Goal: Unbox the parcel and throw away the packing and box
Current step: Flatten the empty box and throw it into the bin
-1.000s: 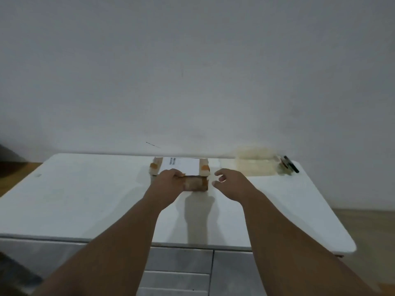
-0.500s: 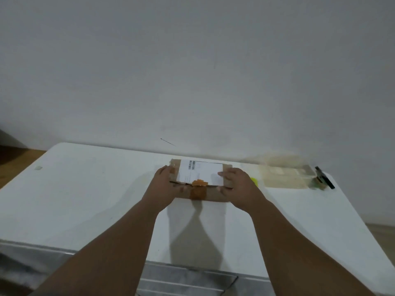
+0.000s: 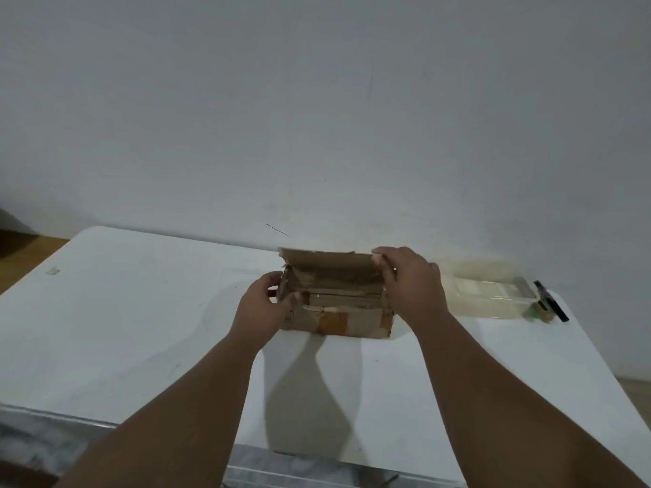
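The box (image 3: 338, 318) sits on the table (image 3: 141, 311), toward the far edge near the wall (image 3: 317, 118), roughly in the middle of the table's width; it is brown cardboard, worn and torn along its edges, with a patch of orange-brown tape (image 3: 333, 324) on the near face; its top flap (image 3: 327, 265) stands raised at the back, leaning toward the wall, so the box is open on top; inside I see flat brown layers, but I cannot tell what they are.

The left hand (image 3: 262, 308) grasps the left end of the box, fingers curled round the far side of that end and the thumb hooked over the near corner; the right hand (image 3: 410, 287) holds the right end, its fingertips gripping the upper right corner of the raised flap, the palm lying against the side of the box; both forearms reach in from the near edge and throw dark shadows on the table in front of the box.

Just right of the right hand lies a clear tray (image 3: 493, 297), shallow and rectangular, its contents too faint to make out; beside it, at the table's right edge, lies a black pen (image 3: 551, 304); a strip of wooden floor (image 3: 24, 255) shows past the table's left corner.
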